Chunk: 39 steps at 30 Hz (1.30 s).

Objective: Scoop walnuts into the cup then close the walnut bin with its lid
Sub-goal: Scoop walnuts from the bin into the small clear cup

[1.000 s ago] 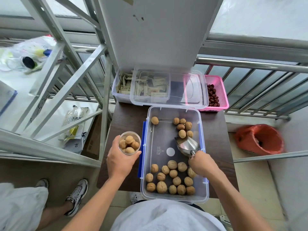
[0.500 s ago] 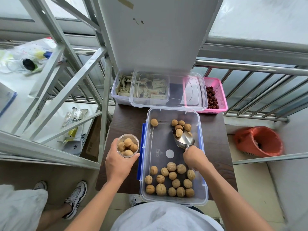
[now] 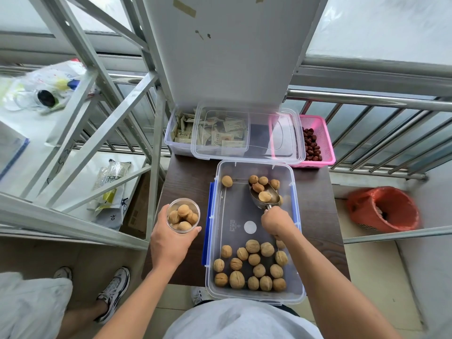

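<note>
A clear plastic walnut bin (image 3: 297, 241) with blue side clips stands open on the dark table. Several walnuts (image 3: 252, 267) lie at its near end and a few at its far end. My right hand (image 3: 277, 222) grips the handle of a metal scoop (image 3: 264, 196), which holds two walnuts and points into the far cluster. My left hand (image 3: 171, 241) holds a clear cup (image 3: 183, 217) with several walnuts, left of the bin. The clear lid (image 3: 288, 135) rests beyond the bin, across two other containers.
A clear box of paper packets (image 3: 181, 133) and a pink basket of red dates (image 3: 318, 140) stand at the table's back. Metal shelf bars (image 3: 97, 133) rise on the left, a railing on the right. An orange-lined waste bin (image 3: 381, 209) sits on the floor at right.
My right hand pushed the scoop forward into the far walnuts, and two now lie in it. The cup hand stayed about where it was.
</note>
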Each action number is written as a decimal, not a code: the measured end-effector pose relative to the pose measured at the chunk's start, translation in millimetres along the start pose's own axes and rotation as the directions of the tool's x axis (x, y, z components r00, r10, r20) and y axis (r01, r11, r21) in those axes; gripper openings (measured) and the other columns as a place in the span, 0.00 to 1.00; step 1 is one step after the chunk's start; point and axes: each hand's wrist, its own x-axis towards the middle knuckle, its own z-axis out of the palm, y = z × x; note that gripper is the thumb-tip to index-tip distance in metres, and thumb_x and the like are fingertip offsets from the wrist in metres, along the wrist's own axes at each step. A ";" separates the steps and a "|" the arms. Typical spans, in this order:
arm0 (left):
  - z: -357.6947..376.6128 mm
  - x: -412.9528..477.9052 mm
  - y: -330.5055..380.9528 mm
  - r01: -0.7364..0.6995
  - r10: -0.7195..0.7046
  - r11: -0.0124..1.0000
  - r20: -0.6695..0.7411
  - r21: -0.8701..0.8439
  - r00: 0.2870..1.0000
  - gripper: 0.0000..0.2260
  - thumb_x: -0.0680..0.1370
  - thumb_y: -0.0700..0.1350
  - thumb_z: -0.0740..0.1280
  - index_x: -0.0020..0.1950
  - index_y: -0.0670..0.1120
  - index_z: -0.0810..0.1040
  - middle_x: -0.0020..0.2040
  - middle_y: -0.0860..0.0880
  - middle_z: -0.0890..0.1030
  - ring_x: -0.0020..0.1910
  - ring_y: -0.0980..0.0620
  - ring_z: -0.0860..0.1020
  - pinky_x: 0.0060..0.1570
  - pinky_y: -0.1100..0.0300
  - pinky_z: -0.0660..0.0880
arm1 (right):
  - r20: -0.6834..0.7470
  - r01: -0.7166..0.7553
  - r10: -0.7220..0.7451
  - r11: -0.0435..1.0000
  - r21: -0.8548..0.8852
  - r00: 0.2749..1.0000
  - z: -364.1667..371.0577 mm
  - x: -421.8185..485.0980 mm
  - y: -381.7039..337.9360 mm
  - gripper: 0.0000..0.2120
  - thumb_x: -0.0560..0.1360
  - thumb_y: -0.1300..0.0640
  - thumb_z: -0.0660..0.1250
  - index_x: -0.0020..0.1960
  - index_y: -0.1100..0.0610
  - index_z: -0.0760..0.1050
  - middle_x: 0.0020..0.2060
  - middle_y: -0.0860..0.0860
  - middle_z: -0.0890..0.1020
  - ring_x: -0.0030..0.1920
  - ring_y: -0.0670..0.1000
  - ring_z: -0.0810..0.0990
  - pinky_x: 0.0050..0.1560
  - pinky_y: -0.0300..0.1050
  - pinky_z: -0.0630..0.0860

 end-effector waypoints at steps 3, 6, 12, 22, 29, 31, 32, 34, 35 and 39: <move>-0.3 -1.5 0.1 0.000 0.000 1.000 0.000 0.003 1.000 0.42 0.62 0.53 0.86 0.72 0.52 0.72 0.63 0.49 0.82 0.61 0.46 0.80 0.59 0.48 0.79 | 0.009 0.012 -0.012 1.000 0.001 1.000 -4.3 -0.6 -5.9 0.16 0.80 0.65 0.56 0.62 0.67 0.77 0.56 0.60 0.81 0.58 0.58 0.81 0.58 0.48 0.80; -1.0 -3.8 -0.6 -0.005 0.005 1.000 -0.002 -0.003 1.000 0.41 0.62 0.54 0.86 0.71 0.54 0.72 0.62 0.50 0.82 0.60 0.46 0.80 0.59 0.47 0.80 | -0.015 0.024 -0.025 0.999 -0.032 1.000 -1.2 -3.8 -2.0 0.16 0.80 0.65 0.56 0.60 0.66 0.79 0.55 0.59 0.82 0.54 0.56 0.82 0.52 0.44 0.79; -0.8 -6.5 0.4 -0.011 0.011 1.000 -0.002 -0.007 1.000 0.40 0.61 0.54 0.86 0.69 0.55 0.73 0.60 0.52 0.82 0.58 0.48 0.81 0.59 0.49 0.80 | -0.098 0.003 0.003 0.998 0.063 0.995 9.4 -3.7 13.1 0.16 0.83 0.57 0.55 0.57 0.66 0.77 0.50 0.60 0.82 0.50 0.58 0.82 0.49 0.48 0.79; 1.0 -6.8 -1.4 0.000 0.000 1.000 0.014 0.002 1.000 0.41 0.62 0.55 0.86 0.71 0.55 0.71 0.61 0.51 0.82 0.60 0.47 0.80 0.59 0.46 0.80 | -0.187 0.113 -0.096 0.990 0.082 0.978 25.7 -23.2 41.7 0.14 0.83 0.49 0.53 0.51 0.58 0.70 0.47 0.59 0.82 0.43 0.57 0.77 0.41 0.49 0.71; 4.1 -8.4 1.2 0.001 -0.001 1.000 0.024 -0.018 1.000 0.42 0.63 0.53 0.86 0.73 0.53 0.71 0.63 0.50 0.81 0.61 0.47 0.80 0.60 0.47 0.80 | -0.247 0.243 -0.227 0.969 0.036 0.942 16.3 -51.6 52.9 0.12 0.83 0.48 0.53 0.45 0.54 0.65 0.35 0.52 0.74 0.35 0.55 0.72 0.37 0.50 0.68; 5.0 -8.7 2.5 -0.005 0.005 1.000 0.023 -0.021 1.000 0.42 0.63 0.52 0.86 0.73 0.52 0.71 0.63 0.49 0.81 0.61 0.47 0.80 0.60 0.48 0.80 | -0.257 0.276 -0.260 0.961 0.030 0.931 15.4 -58.2 57.0 0.11 0.83 0.48 0.53 0.45 0.53 0.65 0.36 0.53 0.76 0.36 0.57 0.74 0.37 0.51 0.71; 5.4 -9.1 3.3 -0.009 0.010 1.000 0.023 -0.020 1.000 0.42 0.63 0.52 0.86 0.73 0.51 0.71 0.63 0.49 0.81 0.61 0.47 0.80 0.60 0.48 0.80 | -0.257 0.280 -0.265 0.960 0.023 0.929 14.8 -60.4 59.9 0.10 0.83 0.49 0.54 0.45 0.53 0.65 0.38 0.55 0.78 0.38 0.59 0.76 0.38 0.51 0.72; 6.1 -9.6 3.5 -0.007 0.007 1.000 0.022 -0.019 1.000 0.43 0.63 0.52 0.86 0.74 0.51 0.71 0.64 0.48 0.81 0.62 0.47 0.79 0.61 0.47 0.79 | -0.231 0.243 -0.237 0.970 -0.004 0.944 12.3 -62.7 65.7 0.09 0.82 0.49 0.54 0.46 0.51 0.65 0.42 0.57 0.80 0.42 0.61 0.78 0.39 0.51 0.72; 6.2 -9.7 2.9 -0.003 0.004 1.000 0.023 -0.021 1.000 0.44 0.63 0.52 0.86 0.75 0.50 0.71 0.65 0.48 0.81 0.63 0.46 0.79 0.61 0.47 0.79 | -0.207 0.210 -0.211 0.977 -0.028 0.955 11.1 -62.4 69.1 0.10 0.82 0.48 0.55 0.46 0.52 0.66 0.44 0.58 0.81 0.42 0.60 0.78 0.40 0.51 0.72; 6.1 -10.3 -1.0 0.016 -0.016 1.000 0.024 -0.020 1.000 0.43 0.63 0.53 0.86 0.74 0.51 0.71 0.64 0.48 0.81 0.63 0.47 0.79 0.62 0.46 0.79 | -0.144 0.096 -0.113 0.988 -0.120 0.983 10.5 -55.2 76.1 0.16 0.81 0.45 0.54 0.47 0.56 0.71 0.48 0.59 0.82 0.46 0.60 0.79 0.42 0.49 0.73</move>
